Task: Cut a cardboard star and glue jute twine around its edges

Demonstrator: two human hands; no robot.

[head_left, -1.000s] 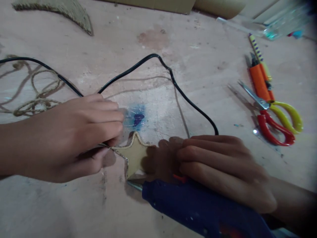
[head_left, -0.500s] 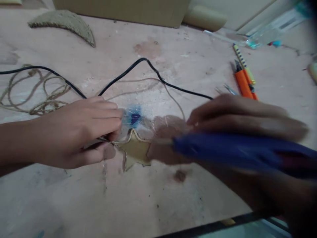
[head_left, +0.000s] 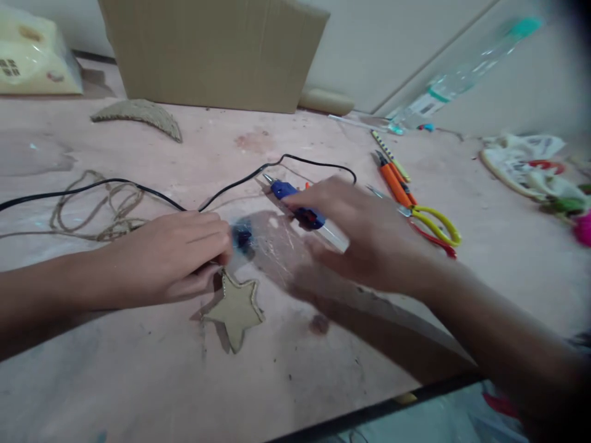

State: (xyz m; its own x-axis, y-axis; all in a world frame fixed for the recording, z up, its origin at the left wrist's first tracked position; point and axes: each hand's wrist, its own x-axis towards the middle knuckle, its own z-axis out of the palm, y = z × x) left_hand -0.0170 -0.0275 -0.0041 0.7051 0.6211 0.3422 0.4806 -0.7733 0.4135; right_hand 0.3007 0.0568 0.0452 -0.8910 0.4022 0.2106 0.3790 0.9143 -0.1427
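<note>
A cardboard star (head_left: 236,311) with twine along part of its edge is near the middle of the table. My left hand (head_left: 184,255) is closed at the star's upper left point, pinching the twine there; the fingertips are partly hidden. Beyond the star, a blue glue gun (head_left: 302,209) with a clear glue stick at its back lies on the table, nozzle toward the upper left. Over its rear part, my right hand (head_left: 355,231) is blurred, with thumb and fingers spread apart around the gun and not closed on it.
Loose twine (head_left: 111,209) and a black cable (head_left: 240,183) cross the table. A cardboard crescent (head_left: 138,112) lies by a cardboard sheet (head_left: 212,55). To the right are an orange cutter (head_left: 394,183), scissors (head_left: 436,224) and a plastic bottle (head_left: 462,83).
The glue gun has gone from beside the star to the table beyond it, and my right hand has opened from it. The star is turned and the view has tilted up.
</note>
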